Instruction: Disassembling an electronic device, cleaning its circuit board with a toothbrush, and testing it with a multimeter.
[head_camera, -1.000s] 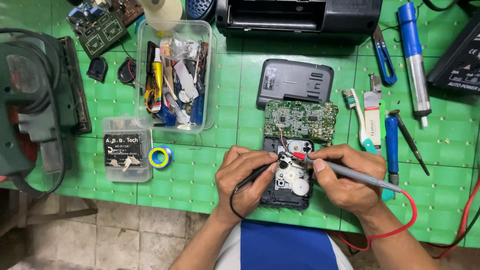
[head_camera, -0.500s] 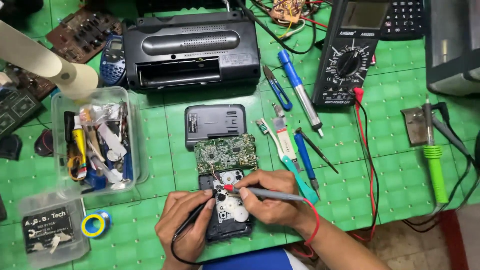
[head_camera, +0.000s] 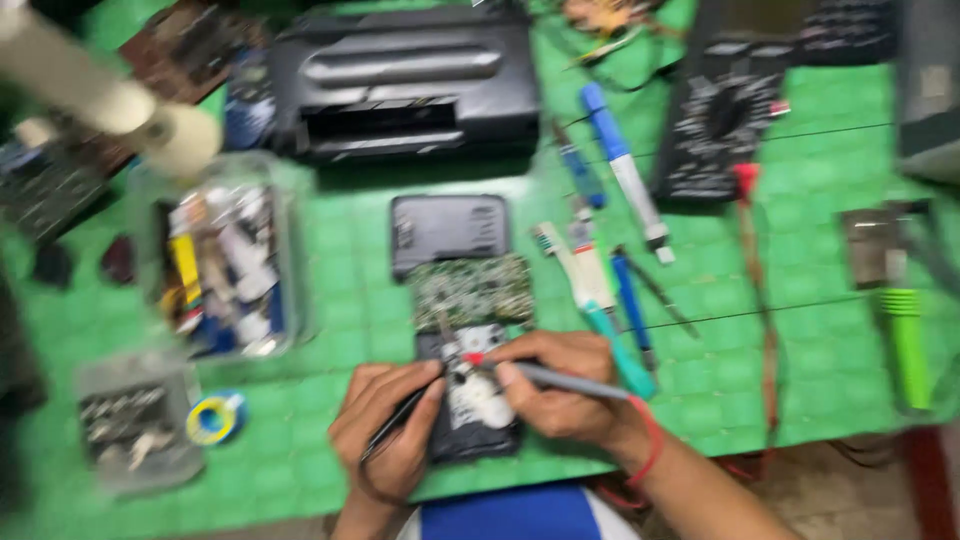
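**Both hands probing an opened device on the green mat**

Head view. The picture is blurred by motion, so fine detail cannot be read.

The opened device (head_camera: 470, 400) lies at the near centre of the green mat (head_camera: 800, 300), between the two hands. A green circuit board (head_camera: 472, 292) is folded out just beyond it, and the dark back cover (head_camera: 450, 235) lies touching the far edge of the board.

The left hand (head_camera: 390, 430) rests at the left edge of the device. Its thumb and forefinger are pressed together on a thin black probe (head_camera: 400, 418), which points toward the device's middle. The right hand (head_camera: 565, 385) lies over the right side of the device. Its fingers pinch a grey probe (head_camera: 570, 380) with a red tip (head_camera: 472, 358); the tip sits on the device's inner parts. A red band (head_camera: 652, 445) circles the right wrist.

Surroundings:
- Far centre: a black radio (head_camera: 400, 80).
- Far right: a multimeter (head_camera: 735, 110), well apart from the hands.
- Right of the board: a toothbrush (head_camera: 575, 275), a blue screwdriver (head_camera: 625, 180) and other slim tools, side by side.
- Left: a clear box (head_camera: 215, 260) of small parts; nearer, a roll of tape (head_camera: 215, 418) and a second small clear box (head_camera: 135, 420).
- Right edge: a green-handled tool (head_camera: 905, 340).
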